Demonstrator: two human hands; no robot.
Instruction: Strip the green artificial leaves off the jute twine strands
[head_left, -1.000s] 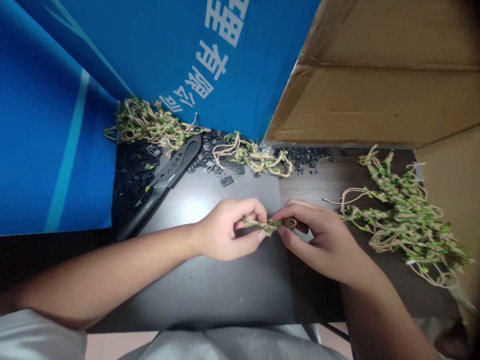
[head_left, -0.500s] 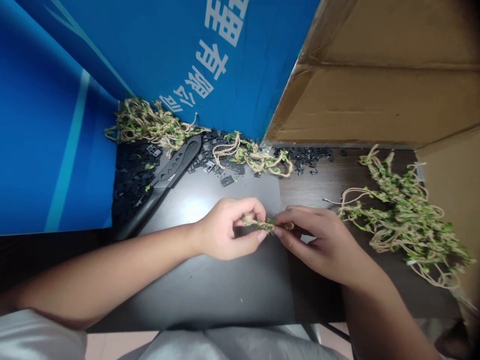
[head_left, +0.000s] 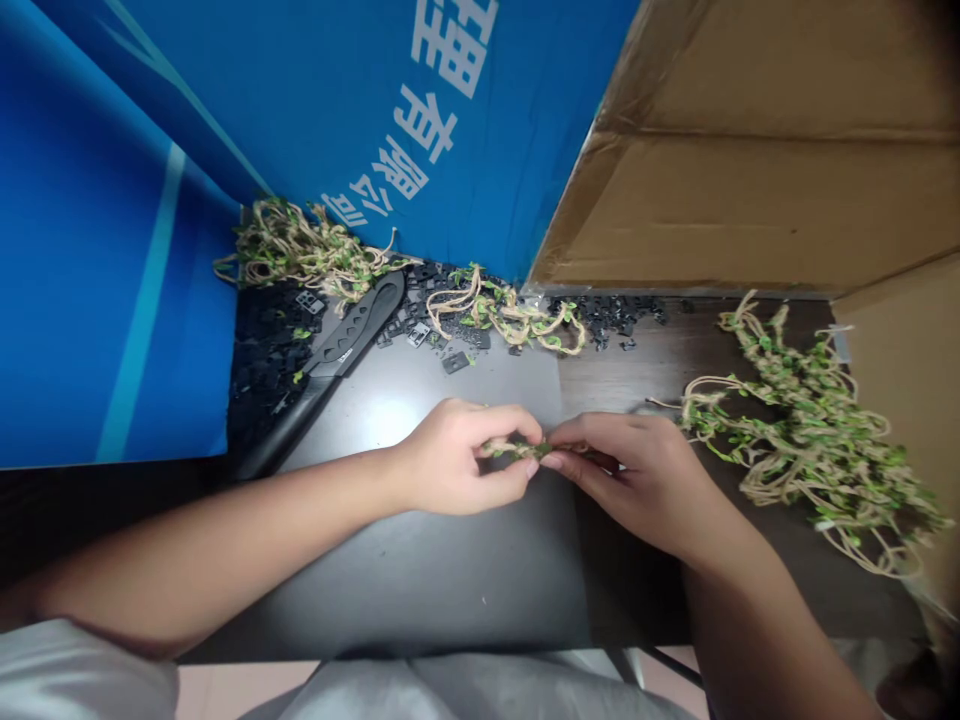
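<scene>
Between my two hands is a short length of leafy twine (head_left: 510, 449), tan cord with small green leaves. My left hand (head_left: 469, 455) pinches it between thumb and fingers. Close against those fingertips, my right hand (head_left: 637, 470) also pinches the twine, hiding its right part. Both hands are above the grey mat (head_left: 420, 580). To the right lies a large heap of leafy twine (head_left: 810, 430). Beyond my hands is a smaller loose tangle of leafy twine (head_left: 517, 315). Another pile of leafy twine (head_left: 300, 250) sits at the back left.
A black tool with a long contoured handle (head_left: 345, 345) lies aslant at the left. Small black scraps (head_left: 442, 295) are strewn along the back. Blue panels (head_left: 300, 100) stand behind and at the left, and cardboard walls (head_left: 750, 210) at the back right.
My hands have drawn slightly closer together, and the left fingertips have shifted a little to the right along the twine. Both hands keep their pinch.
</scene>
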